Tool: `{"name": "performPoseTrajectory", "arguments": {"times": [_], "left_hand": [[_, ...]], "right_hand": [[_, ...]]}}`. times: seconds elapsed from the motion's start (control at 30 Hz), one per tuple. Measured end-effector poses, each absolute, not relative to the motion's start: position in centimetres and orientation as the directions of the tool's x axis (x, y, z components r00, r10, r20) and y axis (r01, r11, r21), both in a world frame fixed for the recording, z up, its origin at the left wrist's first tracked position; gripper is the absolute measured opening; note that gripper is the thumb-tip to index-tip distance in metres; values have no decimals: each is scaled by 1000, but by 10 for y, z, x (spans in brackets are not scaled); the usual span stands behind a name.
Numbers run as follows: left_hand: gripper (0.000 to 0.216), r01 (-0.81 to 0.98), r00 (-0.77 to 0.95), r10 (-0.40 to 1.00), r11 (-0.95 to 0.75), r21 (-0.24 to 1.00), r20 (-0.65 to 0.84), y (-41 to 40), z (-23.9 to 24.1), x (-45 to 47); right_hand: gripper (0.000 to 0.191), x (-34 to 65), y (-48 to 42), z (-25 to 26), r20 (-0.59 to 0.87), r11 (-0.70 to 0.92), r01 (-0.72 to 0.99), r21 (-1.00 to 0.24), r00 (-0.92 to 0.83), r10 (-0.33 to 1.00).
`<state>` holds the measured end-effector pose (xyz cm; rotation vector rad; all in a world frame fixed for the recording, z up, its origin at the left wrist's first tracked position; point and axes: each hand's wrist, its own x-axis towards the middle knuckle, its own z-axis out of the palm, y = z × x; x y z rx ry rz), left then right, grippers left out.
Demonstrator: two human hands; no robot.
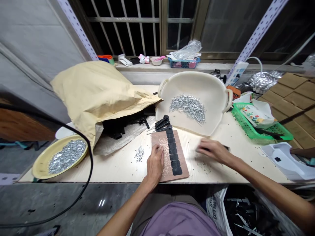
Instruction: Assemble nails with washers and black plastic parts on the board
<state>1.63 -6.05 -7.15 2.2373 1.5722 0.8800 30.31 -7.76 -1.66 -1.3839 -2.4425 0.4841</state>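
The print nearest you runs down the white woven sack [218,206] below the bench at your right, where dark characters bend with the folds and cannot be read with certainty; a small black mark [278,159] sits on the glossy white plastic tray [292,162], and printed flowers cover the soft packet [258,116] in the green lattice basket [286,133]. Your left hand [156,164] rests on the reddish-brown board [183,165], its fingers bent and close together beside a pale, speckled patch; you cannot tell from here whether they pinch anything. Just right of that hand, the black pieces [173,154], flat with rounded corners, lie in a column along the board. Your right hand [213,150] is smeared by motion over the pale bench top [110,168], near some blurred small bits, fingers drawn inward, and its grip cannot be told either. Past the board's top edge lie black-headed parts [162,124] with thin metal shafts. Behind them, the cream plastic basin [215,108] holds a heap of slim, shiny metal pins [189,108]. At your left, a creased tan paper bag [98,88] gapes over black parts [118,129], and an oval yellow bowl [39,170] carries silvery metal pieces [67,155].
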Motion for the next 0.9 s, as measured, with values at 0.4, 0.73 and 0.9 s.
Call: {"name": "performPoseTrajectory", "arguments": {"times": [0.4,0.73,0.9], "left_hand": [[27,613,192,911,-401,681,364,-69,-61,3],[26,808,-12,952,-171,563,307,-70,-55,-113],[26,817,60,970,-183,547,236,-65,-66,-111]], "right_hand": [[21,260,-43,17,272,619,726,-299,-556,785],[16,140,110,-60,165,784,599,164,-800,577],[16,140,122,-63,132,809,549,209,-835,533]]}}
